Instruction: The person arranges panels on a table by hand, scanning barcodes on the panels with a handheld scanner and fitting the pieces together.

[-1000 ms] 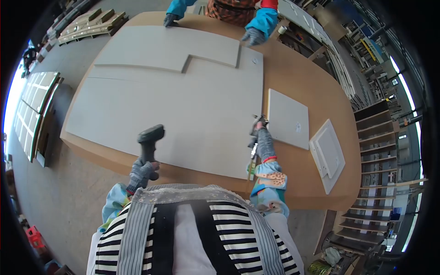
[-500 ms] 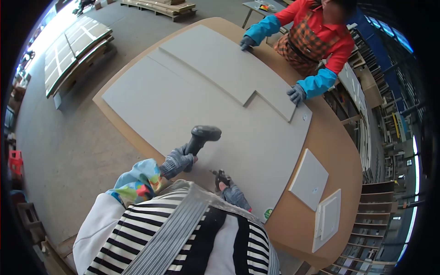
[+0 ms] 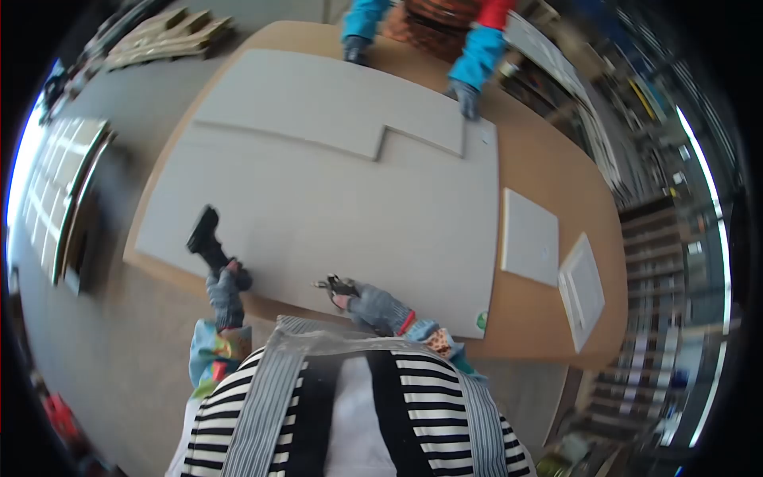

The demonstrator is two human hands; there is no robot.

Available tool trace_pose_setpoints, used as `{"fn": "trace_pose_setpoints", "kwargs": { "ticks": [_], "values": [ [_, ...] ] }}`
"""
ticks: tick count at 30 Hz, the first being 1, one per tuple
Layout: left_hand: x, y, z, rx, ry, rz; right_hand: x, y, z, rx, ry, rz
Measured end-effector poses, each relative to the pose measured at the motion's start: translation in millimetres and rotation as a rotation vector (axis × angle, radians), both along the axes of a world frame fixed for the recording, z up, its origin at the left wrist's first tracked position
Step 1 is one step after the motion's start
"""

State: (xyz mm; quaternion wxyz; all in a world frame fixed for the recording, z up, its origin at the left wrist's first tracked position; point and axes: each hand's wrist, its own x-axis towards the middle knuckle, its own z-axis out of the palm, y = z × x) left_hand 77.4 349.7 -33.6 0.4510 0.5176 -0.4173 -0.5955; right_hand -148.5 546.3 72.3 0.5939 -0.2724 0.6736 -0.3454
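My left hand [image 3: 226, 296], in a grey knit glove, is wrapped round the handle of a black gun-shaped barcode scanner [image 3: 206, 237], held over the near left edge of a large pale panel [image 3: 318, 207]. My right hand [image 3: 380, 308], also gloved, grips a small black hand tool with a metal tip [image 3: 338, 285] above the panel's near edge. Blur hides the tool's exact kind. A narrower pale panel with a stepped edge [image 3: 318, 99] lies on the far side of the large one. A co-worker's gloved hands [image 3: 466, 100] rest at its far edge.
The panels lie on a brown worktable [image 3: 528, 334]. Two small white panels, one plain [image 3: 530, 237] and one framed [image 3: 582, 292], lie on its right side. Stacked boards [image 3: 63, 191] stand to the left on the floor, with a pallet [image 3: 167, 40] beyond. Racks [image 3: 660, 278] line the right.
My view has turned right and further down. My left hand has swung the scanner left, towards the panel's edge. My right hand still grips its tool. The co-worker's hands stay at the stepped panel.
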Motion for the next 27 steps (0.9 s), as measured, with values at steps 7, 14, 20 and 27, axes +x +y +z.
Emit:
{"fn": "trace_pose_setpoints", "kwargs": {
  "ticks": [7,14,20,27],
  "values": [
    [-46.9,15.5,3.0,-0.008,0.109,-0.342,-52.1,171.7,-25.2,0.028,0.236,-0.788],
    [-133.2,86.8,20.8,0.172,-0.027,-1.091,-84.3,277.0,-75.0,-0.21,0.092,-1.447],
    [-135.2,83.9,35.8,-0.302,-0.442,-1.316,-100.4,292.9,-72.0,-0.154,0.122,-1.533],
    [-105.6,78.3,30.2,0.082,-0.222,-1.199,-160.2,326.1,-78.5,-0.456,0.02,-1.706]
  ]
}}
